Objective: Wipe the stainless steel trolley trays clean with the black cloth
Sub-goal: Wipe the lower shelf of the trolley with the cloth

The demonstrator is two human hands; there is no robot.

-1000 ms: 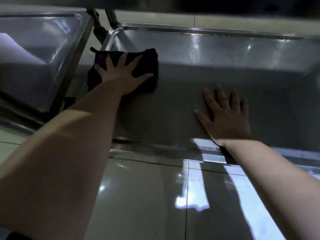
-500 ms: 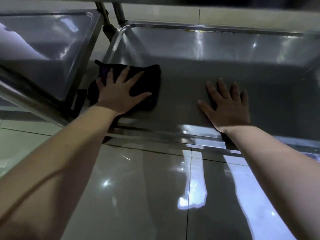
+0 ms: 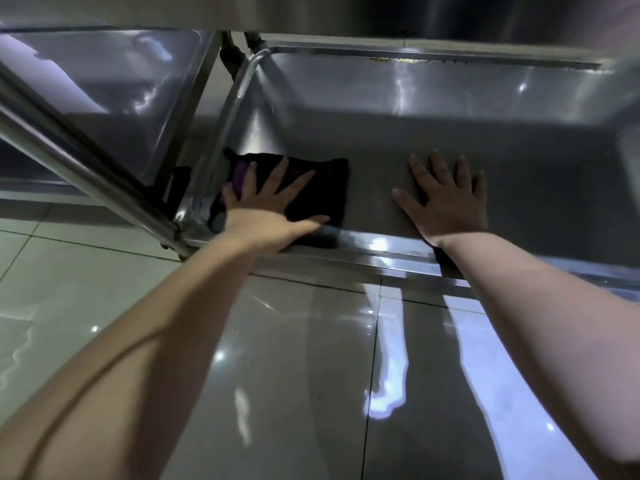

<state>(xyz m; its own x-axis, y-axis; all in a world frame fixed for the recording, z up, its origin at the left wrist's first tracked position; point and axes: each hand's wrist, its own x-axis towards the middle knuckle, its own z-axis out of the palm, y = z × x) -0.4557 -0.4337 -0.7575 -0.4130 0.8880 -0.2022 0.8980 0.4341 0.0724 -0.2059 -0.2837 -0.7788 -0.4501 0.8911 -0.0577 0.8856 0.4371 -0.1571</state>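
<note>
The stainless steel tray (image 3: 450, 98) of the low trolley shelf fills the upper right of the view. A black cloth (image 3: 325, 188) with a purple patch lies in its near left corner. My left hand (image 3: 266, 206) presses flat on the cloth with fingers spread, the thumb near the tray's front rim. To the right of the cloth my right hand (image 3: 446, 199) rests flat and empty on the bare tray floor, fingers apart. An upper shelf casts shade over the tray.
A second steel trolley tray (image 3: 104, 98) stands to the left, with a slanted steel tube (image 3: 79, 174) and upright posts (image 3: 239, 53) between the two. The underside of an upper shelf (image 3: 346, 12) runs overhead. Glossy floor tiles (image 3: 294, 375) lie below the front rim.
My left hand has dragged the black cloth from the tray's far left corner toward the near front rim. The right hand has stayed planted on the tray floor.
</note>
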